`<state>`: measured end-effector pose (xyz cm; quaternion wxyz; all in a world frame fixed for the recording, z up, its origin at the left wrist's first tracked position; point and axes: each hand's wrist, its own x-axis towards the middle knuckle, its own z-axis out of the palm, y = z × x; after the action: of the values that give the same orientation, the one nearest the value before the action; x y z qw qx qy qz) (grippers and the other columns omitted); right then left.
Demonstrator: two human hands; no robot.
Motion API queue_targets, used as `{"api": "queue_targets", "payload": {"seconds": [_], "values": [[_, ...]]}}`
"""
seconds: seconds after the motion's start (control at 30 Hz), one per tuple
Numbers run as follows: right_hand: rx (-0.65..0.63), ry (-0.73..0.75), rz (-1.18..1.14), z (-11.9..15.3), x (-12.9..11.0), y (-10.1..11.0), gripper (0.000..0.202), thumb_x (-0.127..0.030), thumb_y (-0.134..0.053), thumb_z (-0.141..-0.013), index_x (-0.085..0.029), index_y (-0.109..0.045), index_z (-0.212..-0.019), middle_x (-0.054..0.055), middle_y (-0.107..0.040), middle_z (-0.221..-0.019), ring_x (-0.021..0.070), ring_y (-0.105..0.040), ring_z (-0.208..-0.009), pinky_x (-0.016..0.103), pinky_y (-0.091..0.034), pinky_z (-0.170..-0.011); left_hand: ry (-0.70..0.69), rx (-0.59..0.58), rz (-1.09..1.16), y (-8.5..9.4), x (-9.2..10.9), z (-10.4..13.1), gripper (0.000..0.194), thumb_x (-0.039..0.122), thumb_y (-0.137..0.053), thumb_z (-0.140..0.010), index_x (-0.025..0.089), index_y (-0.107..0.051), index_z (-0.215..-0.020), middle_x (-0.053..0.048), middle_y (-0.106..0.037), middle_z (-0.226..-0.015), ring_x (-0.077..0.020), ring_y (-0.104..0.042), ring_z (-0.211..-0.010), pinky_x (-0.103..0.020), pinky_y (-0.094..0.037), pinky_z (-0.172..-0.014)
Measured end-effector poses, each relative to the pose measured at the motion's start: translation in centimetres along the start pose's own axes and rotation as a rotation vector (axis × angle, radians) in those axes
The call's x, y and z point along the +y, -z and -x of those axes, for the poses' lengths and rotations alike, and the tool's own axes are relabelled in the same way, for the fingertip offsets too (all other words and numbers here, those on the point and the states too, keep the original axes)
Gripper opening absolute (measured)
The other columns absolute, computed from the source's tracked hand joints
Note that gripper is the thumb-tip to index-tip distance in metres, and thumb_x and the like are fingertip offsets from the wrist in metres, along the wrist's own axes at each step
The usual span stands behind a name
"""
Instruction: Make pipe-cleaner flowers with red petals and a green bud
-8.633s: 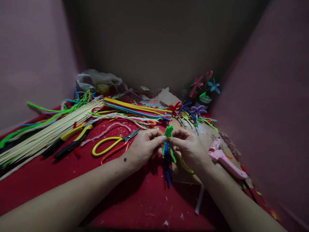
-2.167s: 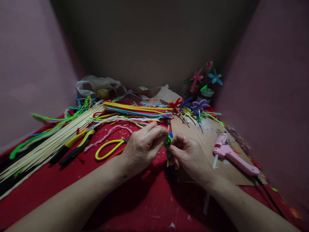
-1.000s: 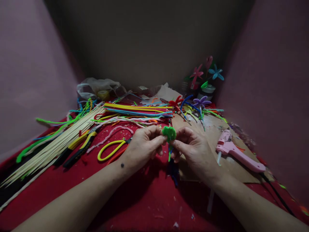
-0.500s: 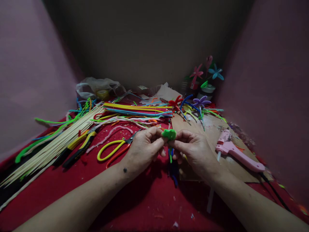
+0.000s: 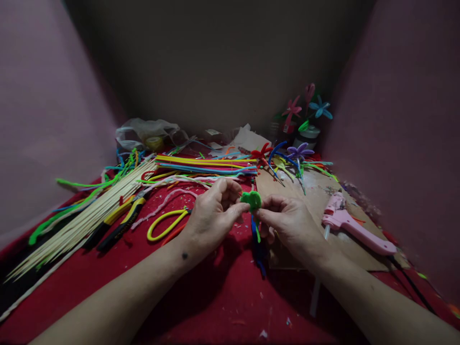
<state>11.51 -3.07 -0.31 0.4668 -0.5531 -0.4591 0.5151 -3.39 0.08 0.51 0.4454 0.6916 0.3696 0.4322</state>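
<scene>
A small bent bundle of green pipe cleaner (image 5: 255, 200) is between my two hands, with a thin green end hanging below it. My right hand (image 5: 287, 215) pinches its right side between thumb and fingers. On the left side, the thumb and curled fingers of my left hand (image 5: 219, 208) close loosely about the edge, the thumb tip touching it. Blue pipe cleaners (image 5: 259, 256) lie below the piece, partly hidden by my right fingers. Yellow-and-orange-handled scissors (image 5: 166, 225) lie by my left hand, which covers part of them.
Bamboo sticks (image 5: 89, 211) and yellow-black pliers (image 5: 122, 223) lie at left. Pipe cleaners (image 5: 204, 163) are bundled behind my hands. A pink glue gun (image 5: 354, 227) rests on a brown board (image 5: 309, 184) at right. Pipe-cleaner flowers (image 5: 301, 150) and a plastic bag (image 5: 143, 128) are at the back.
My left fingers have lifted and loosened around the green piece. The piece has tilted, showing more of its face and its hanging end. My right hand keeps its pinch.
</scene>
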Motion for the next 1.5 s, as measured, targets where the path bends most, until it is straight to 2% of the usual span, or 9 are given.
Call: {"api": "queue_targets", "payload": {"seconds": [0.2, 0.4, 0.7, 0.83, 0.97, 1.1, 1.3, 1.5], "values": [[0.006, 0.022, 0.066, 0.2, -0.3, -0.1, 0.007, -0.021, -0.061, -0.068, -0.016, -0.058, -0.066, -0.004, -0.054, -0.04, 0.007, -0.046, -0.033, 0.016, -0.034, -0.033, -0.067, 0.007, -0.153, 0.2, 0.2, 0.4, 0.004, 0.017, -0.05, -0.082, 0.019, -0.047, -0.084, 0.005, -0.052, -0.064, -0.0072, -0.053, -0.05, -0.019, -0.041, -0.047], [-0.004, 0.104, 0.155, 0.2, -0.2, 0.0, 0.011, -0.019, -0.059, -0.072, -0.016, -0.057, -0.061, -0.004, -0.053, -0.042, 0.0064, -0.043, -0.033, 0.017, -0.031, -0.034, -0.165, 0.018, -0.345, 0.4, 0.0, 0.5, 0.011, 0.016, -0.047, -0.083, 0.019, -0.046, -0.093, 0.004, -0.053, -0.066, -0.0079, -0.052, -0.051, -0.02, -0.041, -0.049], [0.034, 0.217, 0.329, 0.5, -0.1, 0.1, 0.016, -0.016, -0.055, -0.075, -0.017, -0.057, -0.059, -0.004, -0.052, -0.044, 0.0081, -0.045, -0.038, 0.02, -0.033, -0.04, -0.184, -0.011, -0.45, 0.4, 0.7, 0.8, 0.008, 0.016, -0.046, -0.083, 0.018, -0.05, -0.089, 0.003, -0.055, -0.065, -0.0074, -0.05, -0.049, -0.02, -0.04, -0.048], [0.06, 0.251, 0.365, 0.5, -0.1, 0.2, 0.016, -0.015, -0.055, -0.074, -0.017, -0.058, -0.059, -0.003, -0.054, -0.046, 0.0088, -0.046, -0.041, 0.02, -0.034, -0.042, -0.176, -0.011, -0.426, 0.2, 0.8, 0.9, 0.007, 0.015, -0.046, -0.083, 0.018, -0.05, -0.088, 0.002, -0.056, -0.066, -0.0087, -0.054, -0.053, -0.02, -0.042, -0.05], [0.081, 0.299, 0.399, 0.5, 0.1, 0.3, 0.014, -0.015, -0.054, -0.075, -0.017, -0.058, -0.061, -0.003, -0.054, -0.048, 0.0091, -0.047, -0.043, 0.02, -0.034, -0.043, -0.116, -0.025, -0.297, 0.0, 0.8, 0.9, 0.009, 0.016, -0.049, -0.082, 0.018, -0.049, -0.09, 0.001, -0.058, -0.073, -0.009, -0.057, -0.057, -0.021, -0.045, -0.054], [0.071, 0.355, 0.408, 0.5, 0.3, 0.2, 0.014, -0.015, -0.053, -0.076, -0.017, -0.058, -0.063, -0.004, -0.052, -0.047, 0.0084, -0.045, -0.043, 0.019, -0.034, -0.043, -0.086, 0.017, -0.255, 0.0, 0.5, 0.8, 0.01, 0.015, -0.048, -0.082, 0.019, -0.044, -0.09, 0.005, -0.051, -0.067, -0.0077, -0.053, -0.053, -0.02, -0.043, -0.052], [0.079, 0.401, 0.447, 0.5, 0.5, 0.1, 0.017, -0.014, -0.052, -0.076, -0.017, -0.055, -0.06, -0.004, -0.049, -0.048, 0.0077, -0.042, -0.045, 0.019, -0.031, -0.044, -0.263, 0.041, -0.509, 0.1, -0.1, 1.1, 0.022, 0.013, -0.049, -0.081, 0.02, -0.043, -0.101, 0.005, -0.051, -0.069, -0.0078, -0.051, -0.057, -0.019, -0.041, -0.054], [0.076, 0.428, 0.487, 0.6, 0.5, 0.1, 0.016, -0.009, -0.051, -0.074, -0.016, -0.056, -0.061, -0.003, -0.051, -0.051, 0.0083, -0.044, -0.048, 0.02, -0.033, -0.047, -0.49, 0.037, -0.623, 0.0, 0.0, 1.4, 0.024, 0.01, -0.052, -0.08, 0.017, -0.046, -0.103, 0.003, -0.054, -0.071, -0.0059, -0.048, -0.054, -0.016, -0.039, -0.052]]}}
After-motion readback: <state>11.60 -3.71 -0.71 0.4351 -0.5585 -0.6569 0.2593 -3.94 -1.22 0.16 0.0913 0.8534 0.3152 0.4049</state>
